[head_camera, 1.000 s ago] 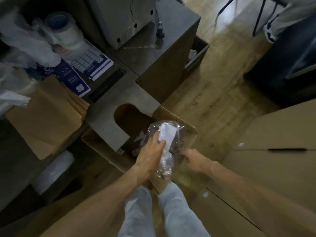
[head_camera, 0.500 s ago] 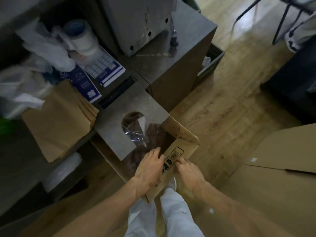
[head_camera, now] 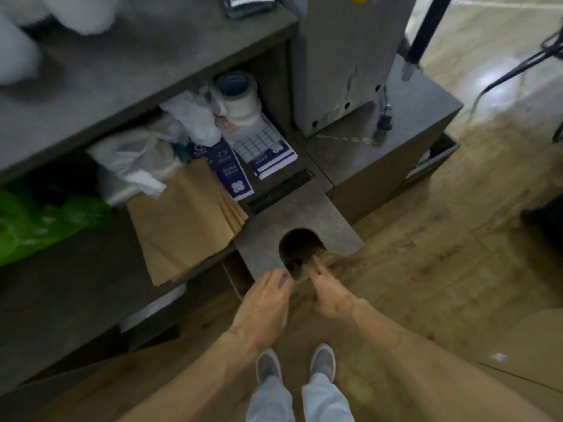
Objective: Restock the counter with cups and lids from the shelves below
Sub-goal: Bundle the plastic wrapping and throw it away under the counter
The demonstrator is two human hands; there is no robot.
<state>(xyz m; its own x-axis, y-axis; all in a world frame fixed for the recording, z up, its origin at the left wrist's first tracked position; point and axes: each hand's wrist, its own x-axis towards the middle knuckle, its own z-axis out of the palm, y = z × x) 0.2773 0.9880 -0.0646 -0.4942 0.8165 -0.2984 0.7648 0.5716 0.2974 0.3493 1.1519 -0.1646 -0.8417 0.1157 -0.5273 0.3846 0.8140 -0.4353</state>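
The cardboard box (head_camera: 233, 274) sits almost wholly under a grey shelf panel (head_camera: 304, 208) with a round cut-out (head_camera: 300, 243); only its left edge and a bit of flap inside the cut-out show. My left hand (head_camera: 268, 300) hovers at the panel's front edge, fingers spread and holding nothing. My right hand (head_camera: 327, 289) stretches its fingers forward to the cut-out and touches the box flap there. No cups or lids can be made out; the bag of them is hidden.
Brown paper bags (head_camera: 182, 220), white plastic bags (head_camera: 137, 159), a tape roll (head_camera: 237, 95) and blue leaflets (head_camera: 262, 150) fill the shelf. A green bag (head_camera: 39, 220) lies far left. A grey cabinet (head_camera: 396, 147) stands behind. Flat cardboard (head_camera: 524, 354) lies right on the wooden floor.
The clear bag went down into the box and both hands let go of it. The box has slid back under the shelf panel. My view has risen, and my feet now show.
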